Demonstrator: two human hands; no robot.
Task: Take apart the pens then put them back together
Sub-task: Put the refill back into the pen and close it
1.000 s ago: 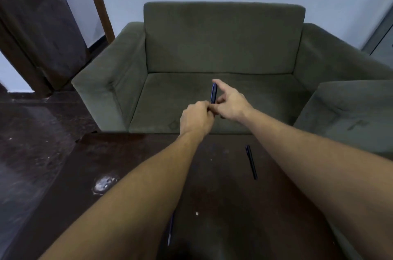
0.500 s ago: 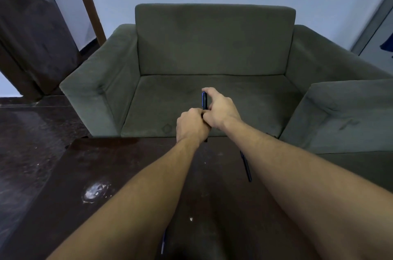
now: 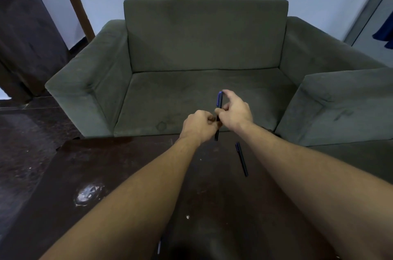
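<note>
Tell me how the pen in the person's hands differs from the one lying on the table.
The held pen is gripped by the left hand and right hand; the table pen lies untouched on the table. The held pen stands nearly upright; the table pen lies flat. The held pen's top shows blue; the table pen looks mostly dark. Both are slim.

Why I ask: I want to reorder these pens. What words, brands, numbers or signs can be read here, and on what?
No readable text anywhere in this view.
Held pen, gripped by left hand and right hand: no print shows.
Loose pen lying on the table: too small and dark to read.
Bottom-edge pen: blurred, unreadable.
Sofa: no label seen.
</note>
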